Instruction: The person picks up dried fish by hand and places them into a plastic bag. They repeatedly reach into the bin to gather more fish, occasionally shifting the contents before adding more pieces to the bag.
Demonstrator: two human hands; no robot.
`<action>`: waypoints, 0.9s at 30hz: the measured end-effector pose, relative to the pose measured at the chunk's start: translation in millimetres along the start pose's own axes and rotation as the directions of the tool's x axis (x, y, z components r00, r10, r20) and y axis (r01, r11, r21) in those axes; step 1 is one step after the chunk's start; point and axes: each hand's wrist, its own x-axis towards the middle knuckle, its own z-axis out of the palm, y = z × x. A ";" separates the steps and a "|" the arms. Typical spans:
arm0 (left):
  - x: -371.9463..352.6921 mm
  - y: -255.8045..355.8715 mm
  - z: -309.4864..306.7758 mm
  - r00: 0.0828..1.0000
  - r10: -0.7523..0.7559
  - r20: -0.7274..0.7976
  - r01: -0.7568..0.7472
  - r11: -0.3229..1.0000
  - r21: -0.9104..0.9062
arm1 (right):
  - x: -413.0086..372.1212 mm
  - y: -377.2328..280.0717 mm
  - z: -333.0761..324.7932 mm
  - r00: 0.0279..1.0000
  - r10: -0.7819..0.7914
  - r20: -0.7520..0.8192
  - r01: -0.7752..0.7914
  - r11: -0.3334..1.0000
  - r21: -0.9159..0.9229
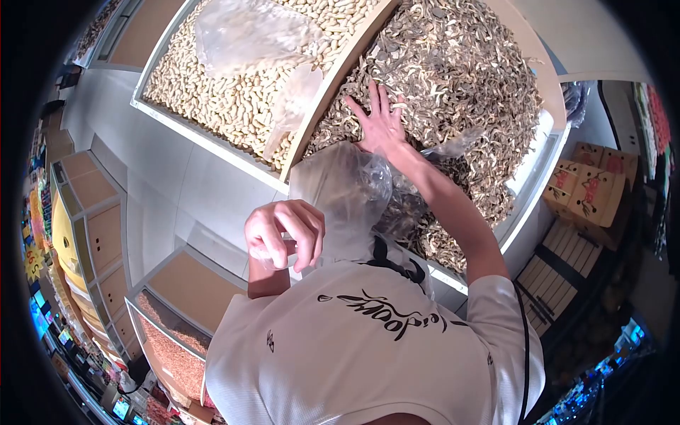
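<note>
My right hand (382,129) lies with spread fingers on a heap of dried, sliced brown-and-cream pieces (453,64) that look like dried mushrooms. My left hand (287,232) is raised in front of my chest with its fingers curled in. A translucent shred seems to show under those fingers, but I cannot make out what they hold. Between my hands, a clear plastic bag (340,195) hangs over the bin's front edge, just below my right wrist. More crumpled clear plastic (404,202) lies on the dried pieces beside my forearm.
A wooden divider (333,88) separates the dried pieces from peanuts in shells (212,99), with plastic bags (255,35) on top. Cardboard boxes (584,188) stand at the right above a slatted crate (559,262). A bin of reddish goods (173,340) stands at lower left.
</note>
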 end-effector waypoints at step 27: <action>-4.0 2.9 5.1 1.000 0.013 0.001 -0.013 1.000 0.009 | -3.0 -10.4 15.5 0.991 0.042 -0.126 -0.060 0.987 -0.146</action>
